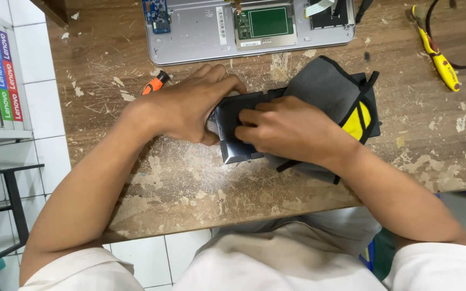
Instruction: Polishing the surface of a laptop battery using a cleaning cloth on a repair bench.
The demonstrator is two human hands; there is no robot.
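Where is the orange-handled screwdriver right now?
Head view: the orange-handled screwdriver lies on the wooden table, just behind the left hand, below the opened laptop base.

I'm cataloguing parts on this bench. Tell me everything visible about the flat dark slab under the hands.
The flat dark slab is thin, rectangular, glossy black-grey, and lies flat on the worn wooden table, partly on a grey and yellow pouch. The left hand grips its left end; the right hand presses on top, hiding its right part.
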